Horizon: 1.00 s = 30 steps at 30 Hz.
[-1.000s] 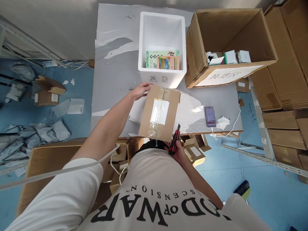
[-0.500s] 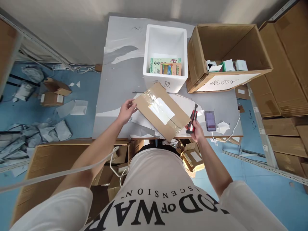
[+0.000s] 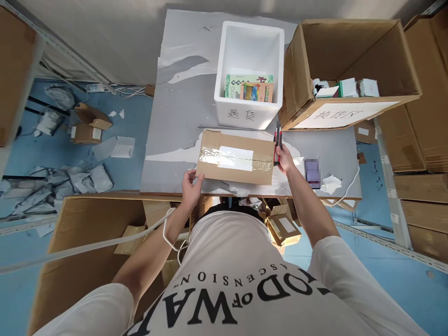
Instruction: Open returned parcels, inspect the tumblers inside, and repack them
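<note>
A flat, taped cardboard box (image 3: 238, 178) with a white label (image 3: 236, 158) lies across the front of the table, its long side roughly level. At its near left corner, my left hand (image 3: 192, 187) is closed on the cardboard, thumb near the edge. My right hand (image 3: 285, 159) is wrapped round a red and black box cutter (image 3: 277, 140) beside the box's right end. The cutter points away from me, toward the white foam box. Whether its blade is out, I cannot tell.
Behind stands a white foam box (image 3: 250, 114) holding printed packets (image 3: 257, 92), with a large open carton (image 3: 350, 101) of small boxes to its right. A phone (image 3: 312, 173) and crumpled paper (image 3: 331, 185) lie at right. A white cable (image 3: 105, 243) crosses my left arm.
The cardboard box has turned from a slant to nearly level and sits lower on the table. My left hand moved to its near corner; the right, still with the cutter, shifted away from me.
</note>
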### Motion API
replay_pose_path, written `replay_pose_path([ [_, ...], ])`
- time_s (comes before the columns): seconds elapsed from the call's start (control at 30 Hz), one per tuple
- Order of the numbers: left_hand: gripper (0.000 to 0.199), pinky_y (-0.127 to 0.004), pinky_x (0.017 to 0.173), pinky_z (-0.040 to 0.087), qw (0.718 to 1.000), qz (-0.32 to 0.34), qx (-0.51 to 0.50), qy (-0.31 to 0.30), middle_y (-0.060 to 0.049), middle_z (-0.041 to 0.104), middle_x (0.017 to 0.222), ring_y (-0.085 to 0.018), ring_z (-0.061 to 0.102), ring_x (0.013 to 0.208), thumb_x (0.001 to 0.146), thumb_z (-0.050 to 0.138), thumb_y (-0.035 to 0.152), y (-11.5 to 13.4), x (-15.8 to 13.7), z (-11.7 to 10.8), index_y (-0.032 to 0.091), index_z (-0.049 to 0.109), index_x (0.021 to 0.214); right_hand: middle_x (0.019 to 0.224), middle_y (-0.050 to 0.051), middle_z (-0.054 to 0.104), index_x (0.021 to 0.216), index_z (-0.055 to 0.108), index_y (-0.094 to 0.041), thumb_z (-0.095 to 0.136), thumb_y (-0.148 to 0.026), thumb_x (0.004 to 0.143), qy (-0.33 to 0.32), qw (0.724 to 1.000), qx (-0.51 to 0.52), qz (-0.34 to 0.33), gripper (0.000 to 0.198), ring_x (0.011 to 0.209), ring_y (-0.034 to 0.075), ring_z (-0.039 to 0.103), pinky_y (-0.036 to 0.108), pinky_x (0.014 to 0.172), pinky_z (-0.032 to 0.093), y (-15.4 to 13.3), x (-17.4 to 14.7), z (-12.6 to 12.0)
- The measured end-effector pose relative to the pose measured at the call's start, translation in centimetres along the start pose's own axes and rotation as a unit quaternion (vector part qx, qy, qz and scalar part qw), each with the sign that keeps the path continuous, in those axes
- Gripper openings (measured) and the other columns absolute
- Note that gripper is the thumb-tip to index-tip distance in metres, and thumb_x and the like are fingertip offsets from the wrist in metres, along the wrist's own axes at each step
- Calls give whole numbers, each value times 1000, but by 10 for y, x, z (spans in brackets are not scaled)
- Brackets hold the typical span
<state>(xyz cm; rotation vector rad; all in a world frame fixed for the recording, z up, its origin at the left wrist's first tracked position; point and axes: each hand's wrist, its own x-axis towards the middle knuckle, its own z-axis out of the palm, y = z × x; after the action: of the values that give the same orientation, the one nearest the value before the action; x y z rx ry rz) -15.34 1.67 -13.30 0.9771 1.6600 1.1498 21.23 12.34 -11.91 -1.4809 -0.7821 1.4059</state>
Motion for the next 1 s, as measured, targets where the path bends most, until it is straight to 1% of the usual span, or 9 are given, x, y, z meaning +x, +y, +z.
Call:
replay_pose_path([
  [0.23,36,-33,88,51,996,-16,71,53,-5,62,102,-16,63,92,72,73,38,13,-4,-1,22,51,97,98,1,66,103,57,-24,70,-56,73,60,997,-24,-35,45,66,10,63,26,62,55,9,-61,-19],
  [0.33,37,-34,85,52,992,-24,112,48,-6,60,105,-19,62,94,74,71,39,18,-11,-3,24,50,101,93,2,67,125,55,-26,69,-54,76,27,997,-66,-9,59,57,10,61,27,53,55,11,-98,-32],
  [0.43,50,-43,93,50,984,22,171,37,-12,54,121,-25,59,109,76,67,36,29,-11,-6,24,47,120,92,1,67,148,37,-31,67,-51,79,6,997,-83,9,78,50,9,57,24,43,49,11,-121,-39],
  [0.5,65,-51,108,38,966,107,234,5,-18,42,139,-34,44,132,74,66,30,41,-3,-3,20,43,134,90,1,67,151,34,-32,67,-49,80,-4,996,-84,22,79,48,8,56,23,40,47,11,-128,-41],
  [0.57,73,-57,118,19,932,191,298,-75,-19,28,153,-39,19,147,70,66,27,54,8,5,19,44,139,90,1,67,150,36,-33,67,-48,80,-18,996,-82,30,78,48,8,55,22,39,46,11,-131,-41],
  [0.63,74,-61,118,3,890,242,342,-177,-15,24,158,-42,6,150,69,67,31,66,21,18,22,48,140,90,0,67,150,37,-33,68,-47,79,-25,996,-78,32,78,49,8,55,22,39,46,11,-132,-41],
  [0.7,80,-64,116,-6,858,265,367,-244,-14,26,159,-45,5,149,67,72,44,74,30,33,24,49,141,89,0,67,149,38,-33,68,-46,80,-24,996,-81,34,77,48,7,54,22,39,46,9,-133,-42],
  [0.83,109,-65,113,-12,831,277,398,-273,-17,22,161,-49,4,147,53,77,70,78,35,52,21,46,145,82,-1,64,149,40,-32,67,-44,81,-35,992,-107,53,73,46,7,52,22,38,45,-1,-135,-45],
  [1.0,121,-66,112,-11,824,274,420,-265,-19,19,161,-50,3,147,48,76,76,75,30,54,20,40,149,75,-3,60,147,43,-33,67,-42,82,-89,984,-128,85,70,44,6,49,21,37,42,-16,-136,-59],
])
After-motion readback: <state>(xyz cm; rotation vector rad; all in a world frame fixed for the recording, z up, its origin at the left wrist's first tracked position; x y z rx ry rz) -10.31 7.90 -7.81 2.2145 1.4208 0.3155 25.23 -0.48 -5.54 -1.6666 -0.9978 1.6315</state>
